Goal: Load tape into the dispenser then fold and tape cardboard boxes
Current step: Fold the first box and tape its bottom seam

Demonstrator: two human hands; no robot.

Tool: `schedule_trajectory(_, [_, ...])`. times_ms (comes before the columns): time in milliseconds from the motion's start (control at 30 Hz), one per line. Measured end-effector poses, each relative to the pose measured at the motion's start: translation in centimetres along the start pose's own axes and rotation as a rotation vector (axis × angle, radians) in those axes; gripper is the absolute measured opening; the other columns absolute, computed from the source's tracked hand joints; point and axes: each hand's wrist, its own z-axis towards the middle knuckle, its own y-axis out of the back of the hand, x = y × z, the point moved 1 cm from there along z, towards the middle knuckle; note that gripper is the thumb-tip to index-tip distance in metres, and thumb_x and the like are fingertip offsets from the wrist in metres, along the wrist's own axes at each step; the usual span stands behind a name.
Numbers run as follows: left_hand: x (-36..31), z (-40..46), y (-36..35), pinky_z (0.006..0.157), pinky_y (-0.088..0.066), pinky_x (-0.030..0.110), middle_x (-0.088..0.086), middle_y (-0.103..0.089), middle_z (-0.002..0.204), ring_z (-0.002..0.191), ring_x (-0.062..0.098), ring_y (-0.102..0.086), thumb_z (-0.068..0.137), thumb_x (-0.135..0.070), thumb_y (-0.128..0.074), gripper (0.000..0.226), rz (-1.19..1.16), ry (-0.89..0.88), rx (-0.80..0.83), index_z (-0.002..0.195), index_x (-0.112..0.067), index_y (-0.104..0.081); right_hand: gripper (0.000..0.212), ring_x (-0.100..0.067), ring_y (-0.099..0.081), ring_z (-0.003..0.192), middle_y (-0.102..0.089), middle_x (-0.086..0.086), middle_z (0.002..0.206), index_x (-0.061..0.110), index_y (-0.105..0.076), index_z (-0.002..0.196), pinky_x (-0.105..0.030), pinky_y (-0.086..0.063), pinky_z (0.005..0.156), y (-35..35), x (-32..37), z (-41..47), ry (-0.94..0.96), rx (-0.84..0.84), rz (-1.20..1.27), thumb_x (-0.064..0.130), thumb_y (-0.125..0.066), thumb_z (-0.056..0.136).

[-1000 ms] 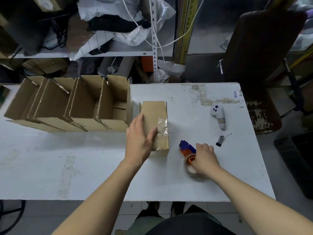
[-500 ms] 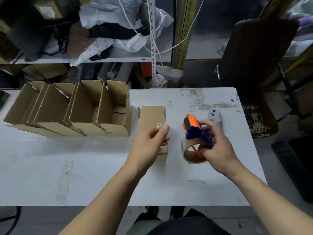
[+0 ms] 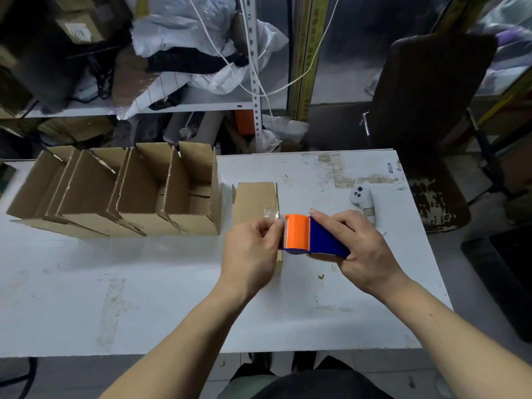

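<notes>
An orange and blue tape dispenser [image 3: 311, 236] hangs above the white table [image 3: 144, 298], gripped by my right hand [image 3: 359, 249] round its blue body. Only a sliver of the tape roll shows under the dispenser. My left hand [image 3: 253, 254] has its fingertips pinched at the orange front edge, where the tape end is. Just behind my hands lies a small closed cardboard box [image 3: 254, 203] with clear tape across its top. To its left stand several open cardboard boxes [image 3: 129, 194] in a row.
A white handheld controller [image 3: 362, 198] lies on the table at the back right. A dark chair [image 3: 429, 110] stands past the right edge. Cluttered shelves with bags and cables fill the space behind the table.
My right hand has lifted the dispenser from the table and turned it flat. My left hand has left the small box and come to the dispenser's orange front edge.
</notes>
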Motion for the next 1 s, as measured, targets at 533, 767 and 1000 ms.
schedule_trajectory(533, [-1.9, 1.6, -0.3, 0.067, -0.053, 0.035, -0.002, -0.079, 0.079, 0.079, 0.028, -0.072, 0.103, -0.032, -0.061, 0.025, 0.500, -0.307, -0.091, 0.087, -0.017, -0.074, 0.061, -0.027, -0.058, 0.096, -0.053, -0.004, 0.102, 0.032, -0.063, 0.141, -0.033, -0.051, 0.084, -3.7, -5.8, -0.7, -0.654, 0.401, -0.228, 0.013, -0.068, 0.083])
schedule_trajectory(767, [-0.8, 2.1, 1.8, 0.062, -0.047, 0.012, -0.016, -0.077, 0.072, 0.070, -0.007, -0.069, 0.102, -0.035, -0.064, 0.027, 0.165, -0.070, 0.040, 0.083, -0.022, -0.077, 0.008, -0.021, -0.060, 0.067, -0.066, 0.005, 0.061, 0.016, -0.077, 0.080, -0.029, -0.042, 0.060, -8.9, -7.3, -4.2, -0.984, 0.466, 0.190, 0.012, -0.075, 0.073])
schedule_trajectory(1000, [0.8, 2.1, 1.5, 0.081, -0.056, 0.030, -0.006, -0.080, 0.078, 0.076, 0.012, -0.077, 0.102, -0.031, -0.067, 0.025, -0.054, -0.017, 0.136, 0.084, -0.015, -0.076, 0.033, -0.019, -0.059, 0.123, -0.067, 0.003, 0.123, 0.024, -0.072, 0.123, -0.031, -0.047, 0.102, -7.5, -4.2, -1.5, -0.857, 0.131, 0.405, 0.033, -0.076, 0.092])
